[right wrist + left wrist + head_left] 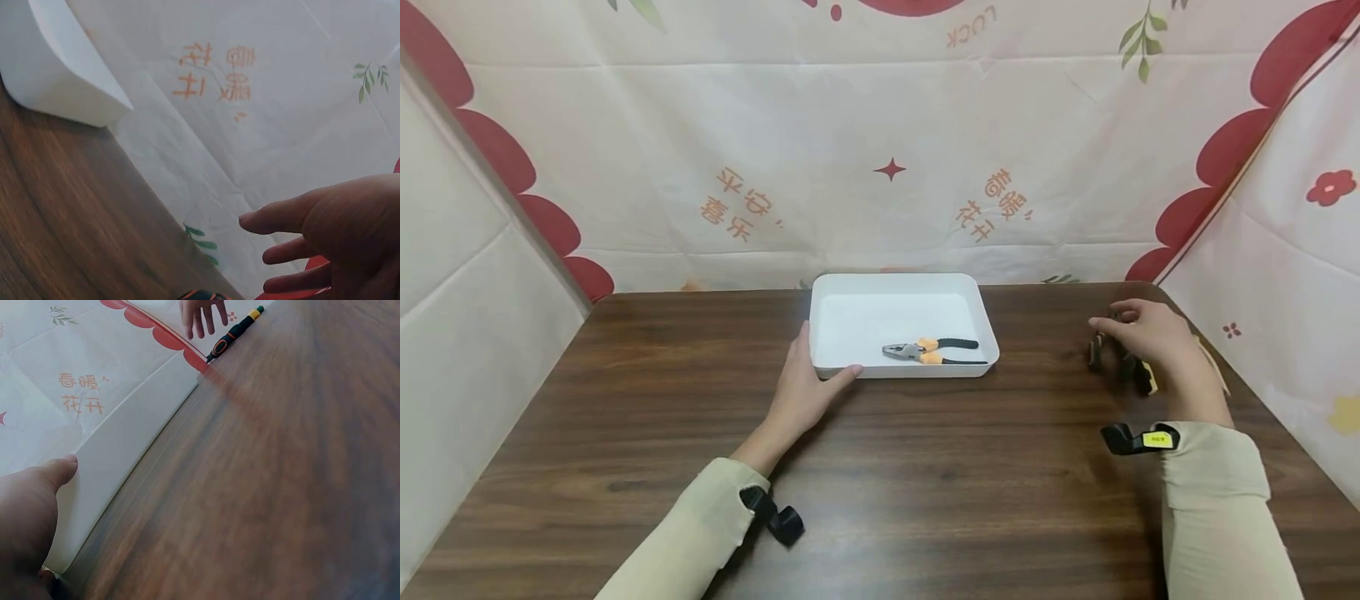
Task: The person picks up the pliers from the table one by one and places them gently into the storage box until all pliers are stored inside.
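Observation:
A white tray (895, 312) stands at the back of the table with pliers (917, 350) lying in it; their handles are black and orange. My left hand (805, 392) grips the tray's near left corner, thumb on the front rim, fingers along the left side. In the left wrist view the thumb (59, 470) lies at the tray's rim. At the right, my right hand (1153, 333) is over a dark tool (234, 334) with orange trim, a yellow band and a green end. Its fingers (275, 215) are spread and hold nothing.
The brown wooden table (925, 483) runs back to a printed cloth (880, 125) behind the tray. More cloth hangs along the left and right sides, close to the right hand.

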Demonstrator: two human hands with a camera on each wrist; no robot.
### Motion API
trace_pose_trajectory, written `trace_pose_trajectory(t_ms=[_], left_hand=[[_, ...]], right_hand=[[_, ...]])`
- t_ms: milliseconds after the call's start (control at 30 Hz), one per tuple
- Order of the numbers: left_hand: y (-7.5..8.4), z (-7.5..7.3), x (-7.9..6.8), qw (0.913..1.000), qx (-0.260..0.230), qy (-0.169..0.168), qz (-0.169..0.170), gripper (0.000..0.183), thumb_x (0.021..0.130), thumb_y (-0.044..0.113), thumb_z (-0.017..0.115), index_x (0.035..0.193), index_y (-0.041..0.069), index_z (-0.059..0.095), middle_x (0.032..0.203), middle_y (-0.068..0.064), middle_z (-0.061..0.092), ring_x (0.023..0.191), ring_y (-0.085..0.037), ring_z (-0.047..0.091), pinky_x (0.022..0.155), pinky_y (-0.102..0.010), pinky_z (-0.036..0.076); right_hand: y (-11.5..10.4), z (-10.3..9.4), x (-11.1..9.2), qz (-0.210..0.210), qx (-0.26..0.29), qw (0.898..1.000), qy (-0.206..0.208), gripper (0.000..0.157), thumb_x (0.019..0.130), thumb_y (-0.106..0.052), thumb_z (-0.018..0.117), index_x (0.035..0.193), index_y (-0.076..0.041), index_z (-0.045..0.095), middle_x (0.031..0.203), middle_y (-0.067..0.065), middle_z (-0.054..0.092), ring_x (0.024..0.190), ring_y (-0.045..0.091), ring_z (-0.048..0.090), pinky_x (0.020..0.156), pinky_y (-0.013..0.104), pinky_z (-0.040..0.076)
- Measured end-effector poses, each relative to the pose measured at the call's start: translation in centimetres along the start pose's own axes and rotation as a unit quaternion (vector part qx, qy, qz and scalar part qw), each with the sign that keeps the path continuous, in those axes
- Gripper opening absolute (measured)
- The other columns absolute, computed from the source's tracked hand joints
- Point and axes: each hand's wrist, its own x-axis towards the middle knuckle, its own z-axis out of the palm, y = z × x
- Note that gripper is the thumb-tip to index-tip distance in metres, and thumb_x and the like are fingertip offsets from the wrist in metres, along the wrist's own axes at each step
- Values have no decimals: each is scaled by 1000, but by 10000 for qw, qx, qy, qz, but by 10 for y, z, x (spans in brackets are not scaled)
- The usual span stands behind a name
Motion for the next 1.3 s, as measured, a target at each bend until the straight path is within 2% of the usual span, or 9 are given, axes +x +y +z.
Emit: trace_pose_trajectory(t_ms=[133,433,667,933,1067,1300], left_hand=[[1,-1,0,10000,20,22,-8,113,87,50,76,162,2,7,167,-23,18,154,-37,25,123,-55,27],[2,-2,0,10000,15,-5,-27,113,87,50,76,162,2,7,167,-22,18,155,-36,24,124,-55,27],[1,0,1,10000,-6,28,79,112,86,51,77,163,7,8,166,-19,23,153,-34,28,122,-55,30],[0,0,1,10000,9,-4,9,113,86,51,76,163,5,7,167,-20,20,154,-35,26,123,-55,28],[0,0,1,10000,49,-20,-47,114,87,52,75,162,3,6,167,-21,18,154,-36,25,123,-55,28],[0,0,0,10000,70,-5,-69,114,86,52,76,162,3,6,167,-22,19,155,-36,25,123,-55,28]], right_hand=[[4,4,3,49,49,9999,-83,77,101,-52,51,143,12,42,138,41,48,125,59,46,99,68,42],[9,11,5,119,-123,9998,38,74,99,-47,56,137,16,45,131,42,50,118,58,44,94,66,43],[15,17,8,164,-220,9996,-11,74,98,-47,58,137,15,45,127,42,52,110,55,54,90,64,48],[14,24,11,305,-265,9991,96,71,94,-37,66,138,14,46,129,42,50,115,59,48,96,68,43],[12,24,10,367,-233,9990,78,69,92,-37,67,136,13,47,129,42,50,115,60,47,96,68,42],[8,24,9,556,-283,9980,36,75,90,-38,67,141,11,42,132,43,45,117,65,40,96,71,39]])
